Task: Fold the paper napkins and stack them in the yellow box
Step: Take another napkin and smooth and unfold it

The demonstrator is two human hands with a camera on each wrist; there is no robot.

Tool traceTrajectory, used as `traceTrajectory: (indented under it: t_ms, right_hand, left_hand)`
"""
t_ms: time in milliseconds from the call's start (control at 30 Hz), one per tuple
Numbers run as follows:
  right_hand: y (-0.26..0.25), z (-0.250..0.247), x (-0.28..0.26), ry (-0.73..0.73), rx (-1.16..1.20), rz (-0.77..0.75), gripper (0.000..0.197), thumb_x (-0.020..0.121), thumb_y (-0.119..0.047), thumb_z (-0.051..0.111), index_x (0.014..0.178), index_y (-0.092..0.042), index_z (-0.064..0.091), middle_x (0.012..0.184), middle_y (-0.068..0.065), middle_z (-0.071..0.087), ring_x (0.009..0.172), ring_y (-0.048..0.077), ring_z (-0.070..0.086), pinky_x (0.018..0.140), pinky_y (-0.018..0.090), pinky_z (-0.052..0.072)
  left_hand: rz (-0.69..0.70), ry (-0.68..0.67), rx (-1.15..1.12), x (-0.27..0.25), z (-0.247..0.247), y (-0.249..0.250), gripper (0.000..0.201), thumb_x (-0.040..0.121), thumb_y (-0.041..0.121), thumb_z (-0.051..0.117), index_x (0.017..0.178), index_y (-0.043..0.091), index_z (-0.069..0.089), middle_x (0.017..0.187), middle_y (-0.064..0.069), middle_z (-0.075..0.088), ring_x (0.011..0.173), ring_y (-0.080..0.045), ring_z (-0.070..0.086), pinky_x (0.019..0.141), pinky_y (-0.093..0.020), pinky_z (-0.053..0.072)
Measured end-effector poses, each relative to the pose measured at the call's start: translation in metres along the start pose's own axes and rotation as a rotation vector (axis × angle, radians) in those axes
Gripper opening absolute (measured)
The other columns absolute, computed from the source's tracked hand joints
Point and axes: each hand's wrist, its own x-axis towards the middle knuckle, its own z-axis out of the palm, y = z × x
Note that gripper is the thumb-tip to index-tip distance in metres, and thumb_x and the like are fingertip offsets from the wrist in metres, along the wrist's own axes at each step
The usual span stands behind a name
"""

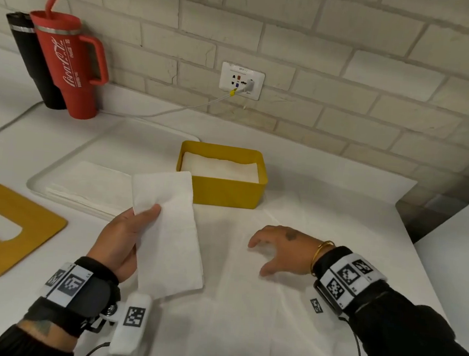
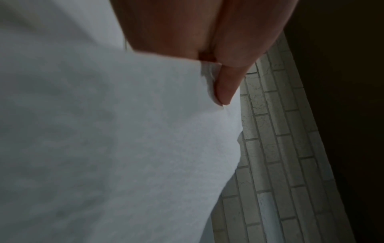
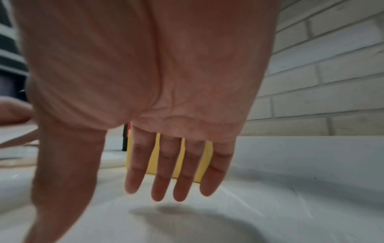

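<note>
Holding a folded napkin [image 1: 167,234] above the white surface [image 1: 287,310], the person's left hand [image 1: 124,239] pinches it along its left edge, thumb on top and fingers underneath. The right hand [image 1: 280,251] hovers palm-down over the surface with fingers spread and holds nothing. Just beyond the napkin stands the yellow box [image 1: 228,190], already holding a stack of folded napkins [image 1: 220,166]. Unfolded napkins [image 1: 91,185] lie on a white tray [image 1: 68,152] to the left, near a yellow lid [image 1: 10,229].
</note>
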Motion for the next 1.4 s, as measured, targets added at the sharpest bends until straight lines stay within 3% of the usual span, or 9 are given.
traceTrajectory:
  t_ms: [133, 400, 567, 633, 733, 933, 1067, 1267, 1400]
  right_hand:
    - [-0.007, 0.016, 0.008, -0.044, -0.164, -0.003, 0.080, 0.081, -0.039, 0.079, 0.148, -0.036, 0.036, 0.146, -0.009, 0.037, 0.133, 0.020, 0.039, 0.112, 0.043, 0.036]
    - [0.002, 0.016, 0.018, 0.024, 0.015, 0.191, 0.115, 0.065, -0.041, 0.091, 0.153, -0.037, 0.017, 0.141, 0.002, 0.036, 0.127, 0.029, 0.049, 0.100, 0.048, 0.051]
    - [0.005, 0.019, 0.018, 0.037, 0.154, 0.158, 0.067, 0.072, -0.033, 0.089, 0.125, -0.029, 0.049, 0.097, -0.013, 0.047, 0.094, 0.014, 0.053, 0.078, 0.027, 0.047]
    - [0.005, 0.020, 0.018, 0.095, 0.179, 0.114, 0.039, 0.075, -0.032, 0.086, 0.102, -0.028, 0.057, 0.089, -0.013, 0.049, 0.080, 0.007, 0.050, 0.066, 0.021, 0.041]
    - [0.005, 0.013, 0.014, 0.164, 0.299, 0.053, 0.027, 0.078, -0.031, 0.084, 0.084, -0.026, 0.058, 0.086, -0.010, 0.053, 0.075, 0.007, 0.050, 0.068, 0.020, 0.042]
    - [0.001, -0.014, -0.002, 0.172, 0.731, -0.061, 0.038, 0.078, -0.019, 0.085, 0.104, -0.030, 0.060, 0.103, 0.005, 0.076, 0.092, 0.024, 0.071, 0.086, 0.040, 0.056]
    - [-0.014, -0.041, -0.014, 0.217, 1.096, -0.271, 0.064, 0.075, 0.003, 0.081, 0.128, -0.023, 0.057, 0.104, 0.009, 0.075, 0.091, 0.027, 0.071, 0.077, 0.037, 0.059]
    - [-0.018, -0.048, -0.018, 0.425, 1.559, -0.429, 0.054, 0.075, 0.003, 0.069, 0.124, -0.016, 0.063, 0.106, 0.008, 0.071, 0.096, 0.023, 0.069, 0.083, 0.035, 0.060]
    - [-0.021, -0.037, -0.013, 0.514, 1.712, -0.410, 0.052, 0.077, 0.001, 0.069, 0.126, -0.012, 0.063, 0.116, 0.013, 0.069, 0.106, 0.029, 0.066, 0.090, 0.043, 0.058]
  left_hand:
    - [-0.015, 0.001, 0.023, -0.002, 0.002, -0.004, 0.022, 0.100, 0.017, 0.056, 0.116, 0.010, 0.069, 0.107, -0.010, 0.077, 0.090, -0.023, 0.076, 0.071, -0.033, 0.063]
    - [-0.032, 0.011, 0.036, -0.004, 0.000, -0.006, 0.025, 0.099, 0.017, 0.059, 0.120, 0.009, 0.068, 0.112, -0.013, 0.076, 0.094, -0.026, 0.075, 0.082, -0.041, 0.055]
    - [-0.031, 0.002, 0.037, -0.007, 0.002, -0.006, 0.021, 0.100, 0.015, 0.057, 0.116, 0.010, 0.069, 0.107, -0.011, 0.077, 0.088, -0.024, 0.076, 0.081, -0.040, 0.055]
    - [-0.032, -0.002, 0.037, -0.008, 0.002, -0.007, 0.021, 0.100, 0.015, 0.056, 0.116, 0.010, 0.069, 0.106, -0.011, 0.078, 0.088, -0.023, 0.077, 0.081, -0.040, 0.055]
    - [-0.031, -0.017, 0.040, -0.010, 0.002, -0.008, 0.022, 0.100, 0.015, 0.056, 0.118, 0.010, 0.067, 0.105, -0.010, 0.078, 0.088, -0.023, 0.077, 0.078, -0.039, 0.055]
    - [-0.038, -0.036, 0.041, -0.005, 0.002, -0.011, 0.029, 0.100, 0.016, 0.057, 0.127, 0.011, 0.064, 0.114, -0.013, 0.076, 0.094, -0.026, 0.076, 0.074, -0.037, 0.060]
    - [-0.042, -0.056, 0.023, -0.003, 0.015, -0.010, 0.023, 0.102, 0.018, 0.054, 0.121, 0.016, 0.066, 0.110, -0.010, 0.077, 0.091, -0.024, 0.076, 0.078, -0.041, 0.061]
    - [-0.143, -0.022, -0.100, 0.004, 0.036, -0.018, 0.030, 0.103, 0.030, 0.055, 0.126, 0.013, 0.066, 0.118, -0.012, 0.075, 0.113, -0.031, 0.069, 0.106, -0.051, 0.048]
    - [-0.232, -0.040, -0.149, 0.005, 0.051, -0.028, 0.038, 0.106, 0.035, 0.049, 0.126, 0.007, 0.065, 0.116, -0.016, 0.074, 0.103, -0.030, 0.074, 0.097, -0.047, 0.052]
